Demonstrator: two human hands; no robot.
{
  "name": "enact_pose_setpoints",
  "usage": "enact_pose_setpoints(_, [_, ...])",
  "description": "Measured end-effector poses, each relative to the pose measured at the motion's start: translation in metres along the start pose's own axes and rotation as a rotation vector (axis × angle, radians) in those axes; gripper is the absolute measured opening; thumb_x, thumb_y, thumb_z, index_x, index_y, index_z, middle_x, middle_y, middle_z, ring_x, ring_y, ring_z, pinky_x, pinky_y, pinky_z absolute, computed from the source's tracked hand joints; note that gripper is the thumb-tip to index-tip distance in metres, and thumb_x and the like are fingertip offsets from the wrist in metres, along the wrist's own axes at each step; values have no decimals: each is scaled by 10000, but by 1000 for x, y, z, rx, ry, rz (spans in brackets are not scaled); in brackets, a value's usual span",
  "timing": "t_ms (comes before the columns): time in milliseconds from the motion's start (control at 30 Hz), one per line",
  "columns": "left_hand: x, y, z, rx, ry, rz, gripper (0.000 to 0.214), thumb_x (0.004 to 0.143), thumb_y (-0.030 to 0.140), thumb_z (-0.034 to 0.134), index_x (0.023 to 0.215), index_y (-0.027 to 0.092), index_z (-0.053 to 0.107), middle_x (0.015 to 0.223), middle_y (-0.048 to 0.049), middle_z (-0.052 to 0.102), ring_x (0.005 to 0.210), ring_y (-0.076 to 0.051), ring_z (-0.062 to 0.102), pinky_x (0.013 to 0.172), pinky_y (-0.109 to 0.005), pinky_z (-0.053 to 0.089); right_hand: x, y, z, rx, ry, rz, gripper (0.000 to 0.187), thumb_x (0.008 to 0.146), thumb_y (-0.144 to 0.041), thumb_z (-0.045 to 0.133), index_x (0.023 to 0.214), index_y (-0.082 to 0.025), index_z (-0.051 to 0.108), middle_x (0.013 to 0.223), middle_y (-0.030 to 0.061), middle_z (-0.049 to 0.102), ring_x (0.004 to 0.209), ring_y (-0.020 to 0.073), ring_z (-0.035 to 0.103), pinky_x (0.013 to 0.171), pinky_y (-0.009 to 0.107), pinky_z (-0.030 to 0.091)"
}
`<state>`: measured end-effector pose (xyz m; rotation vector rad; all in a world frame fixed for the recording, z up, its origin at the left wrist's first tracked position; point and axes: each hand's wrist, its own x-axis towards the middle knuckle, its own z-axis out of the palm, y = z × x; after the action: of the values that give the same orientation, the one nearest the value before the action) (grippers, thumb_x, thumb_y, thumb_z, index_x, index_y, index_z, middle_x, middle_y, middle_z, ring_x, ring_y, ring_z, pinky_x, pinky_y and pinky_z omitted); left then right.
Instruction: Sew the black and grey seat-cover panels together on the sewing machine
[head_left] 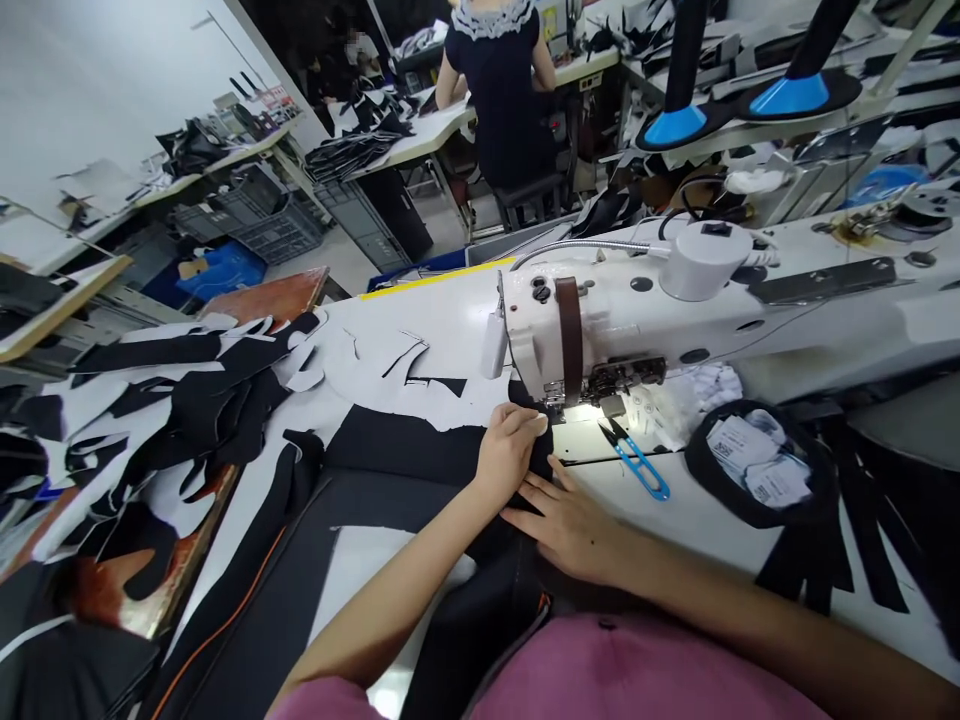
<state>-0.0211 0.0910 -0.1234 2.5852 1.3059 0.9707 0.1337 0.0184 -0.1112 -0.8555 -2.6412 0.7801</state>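
Note:
Black fabric [420, 445] lies across the sewing machine bed, its edge running under the lit needle area. My left hand [510, 455] is closed, with curled fingers gripping this fabric just left of the presser foot. A small pale spot shows at its fingertips; I cannot tell what it is. Just below, my right hand [574, 530] lies on the cloth with fingers stretched and apart. The white sewing machine [630, 310] has a brown strap [570, 340] around its head. Blue thread snips [637, 462] rest right of the needle.
A black fabric pouch [761, 465] of labels sits at the right, near black strips [862, 510]. Cut black and white pieces [217, 400] pile up at the left. Thread cones with blue bases [679, 125] stand behind the machine. Farther back, a person [499, 100] sits at another table.

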Motion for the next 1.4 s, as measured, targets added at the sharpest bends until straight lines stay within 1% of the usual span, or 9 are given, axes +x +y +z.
enact_pose_setpoints(100, [7, 3, 6, 0, 16, -32, 213, 923, 127, 509, 1032, 179, 684, 1006, -74, 685, 968, -199, 556, 784, -358, 569, 0, 1, 0, -1, -1, 7, 472, 897, -206, 507, 1367, -238, 497, 1438, 156, 449, 1400, 259, 302, 1150, 587, 110])
enact_pose_setpoints(267, [5, 0, 12, -63, 5, -52, 250, 935, 111, 467, 1080, 160, 665, 1053, -85, 682, 1025, -196, 576, 870, -388, 569, -2, 0, -2, 0, -14, 16, 471, 895, -206, 508, 1365, -236, 501, 1449, 152, 440, 1399, 256, 306, 1155, 574, 113])
enact_pose_setpoints(500, [0, 2, 8, -87, -25, 11, 265, 934, 92, 444, 1062, 159, 666, 1072, -85, 690, 1049, -194, 594, 875, -392, 586, -3, 2, -2, 22, -17, 31, 468, 894, -199, 498, 1359, -247, 507, 1419, 134, 482, 1373, 252, 351, 1153, 571, 130])
enact_pose_setpoints(800, [12, 7, 15, -17, -20, 41, 228, 913, 63, 462, 975, 139, 668, 1009, -81, 691, 978, -191, 605, 840, -353, 575, -8, 8, -7, 28, 0, 56, 472, 889, -178, 482, 1357, -229, 504, 1440, 128, 460, 1390, 237, 325, 1160, 564, 115])
enact_pose_setpoints(933, [15, 9, 19, 13, -56, 6, 237, 930, 94, 442, 973, 151, 668, 989, -74, 689, 935, -192, 614, 812, -363, 575, -11, 12, -6, 23, 17, 65, 498, 877, -159, 485, 1370, -233, 488, 1453, 111, 449, 1407, 223, 292, 1173, 542, 92])
enact_pose_setpoints(1100, [16, 11, 23, 13, -60, -38, 251, 945, 132, 423, 942, 154, 673, 968, -77, 677, 908, -179, 623, 798, -337, 576, -15, 12, -8, 7, 25, 77, 489, 879, -162, 485, 1364, -225, 498, 1419, 108, 487, 1386, 229, 327, 1174, 537, 103])
enact_pose_setpoints(1200, [14, 10, 22, 4, -75, -57, 248, 943, 144, 422, 949, 156, 669, 973, -77, 661, 930, -176, 620, 807, -316, 574, -15, 11, -10, 4, 24, 73, 499, 883, -163, 479, 1376, -234, 484, 1435, 103, 472, 1392, 224, 319, 1174, 538, 108])
enact_pose_setpoints(1267, [12, 7, 18, -5, -88, -50, 264, 924, 112, 414, 995, 158, 664, 1004, -87, 645, 971, -184, 606, 831, -326, 566, -15, 11, -10, 1, 26, 71, 490, 885, -167, 475, 1370, -232, 491, 1451, 107, 453, 1407, 221, 292, 1174, 544, 101])
enact_pose_setpoints(1400, [14, -7, 7, 57, -82, 17, 334, 867, 61, 419, 1035, 186, 680, 952, -89, 621, 966, -216, 569, 803, -372, 530, -14, 13, -8, -10, 31, 49, 455, 889, -180, 474, 1341, -197, 517, 1494, 134, 394, 1433, 230, 240, 1175, 542, 97])
